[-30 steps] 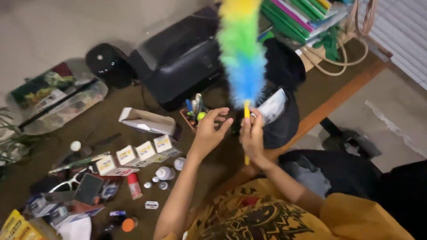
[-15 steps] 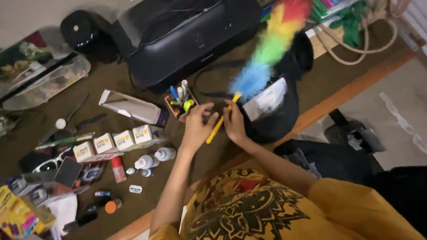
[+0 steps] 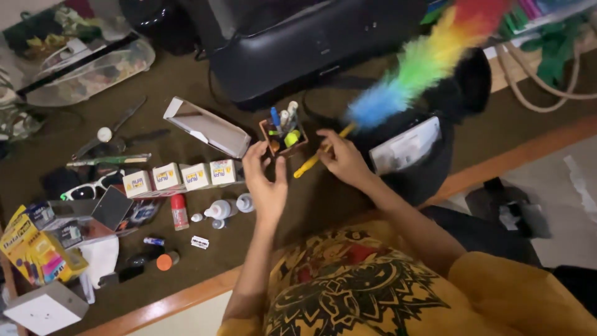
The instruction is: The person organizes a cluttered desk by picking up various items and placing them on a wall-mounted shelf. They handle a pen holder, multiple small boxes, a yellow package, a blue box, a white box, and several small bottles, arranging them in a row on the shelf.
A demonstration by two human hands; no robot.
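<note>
— In the head view, what did the hands hold?

— The right hand point(image 3: 343, 163) was closed around the yellow handle of the rainbow duster point(image 3: 429, 59), gripping near the point where the blue fibres began. The duster pointed up and to the right, and its fluffy part lay over the black bag point(image 3: 429, 168) and reached toward the black printer point(image 3: 311, 43). The left hand point(image 3: 266, 177) held nothing; its fingers were half open and curved, just beside the small pen holder point(image 3: 283, 134), and the handle's free end was between the two hands.

— How should this be handled well, in your opinion?

— I would say the grip was a bit high on the handle, so the wrist must make small, gentle strokes. The pen holder stood very near, and I think a wide stroke could knock it over.

— How many things did you count on the surface point(image 3: 186, 274)?

— One duster, one pen holder with several pens, one open long white box point(image 3: 208, 127), and four small white boxes point(image 3: 180, 177) in a row. Below them stood one red little bottle point(image 3: 179, 211) and about three small white bottles point(image 3: 227, 207). One pair of white sunglasses point(image 3: 93, 188) lay at the left.
</note>
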